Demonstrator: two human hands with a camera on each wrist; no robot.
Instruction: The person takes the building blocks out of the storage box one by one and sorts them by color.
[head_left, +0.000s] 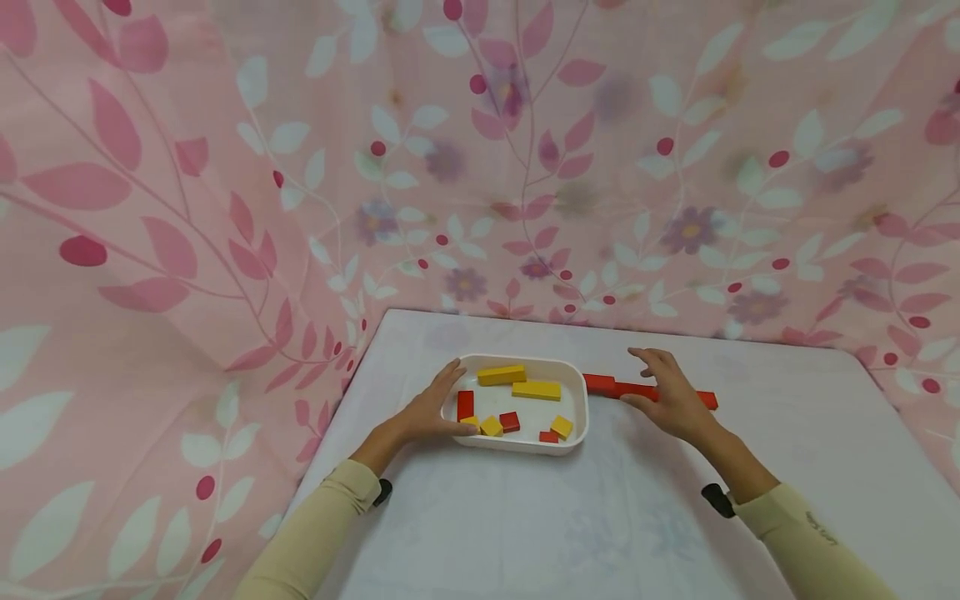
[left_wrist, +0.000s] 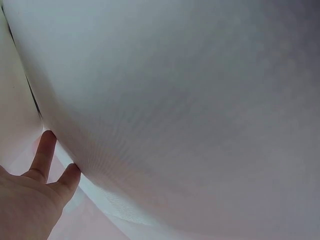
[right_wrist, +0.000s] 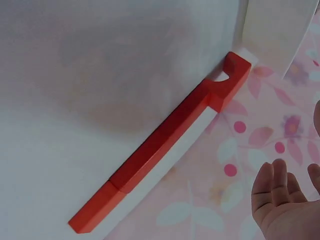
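Observation:
A white oblong tray [head_left: 587,408] stands on the table. My left hand [head_left: 420,412] rests at its left end, thumb over the front rim and fingers by the back left corner. Inside lie two long yellow blocks [head_left: 501,375], a red oblong block [head_left: 466,403] and several small yellow and red blocks. To the tray's right runs a row of red blocks: a notched block [right_wrist: 239,80], a long bar [right_wrist: 160,145] and a short end piece [right_wrist: 97,206]. Above this row my right hand [head_left: 675,408] holds nothing, its fingers spread and apart from the blocks.
The table [head_left: 525,525] has a pale cloth with a faint floral print. Behind it and on the left hangs a pink curtain [head_left: 480,167] with leaves and flowers, close to the table's back edge. The tray's back rim sits near that edge.

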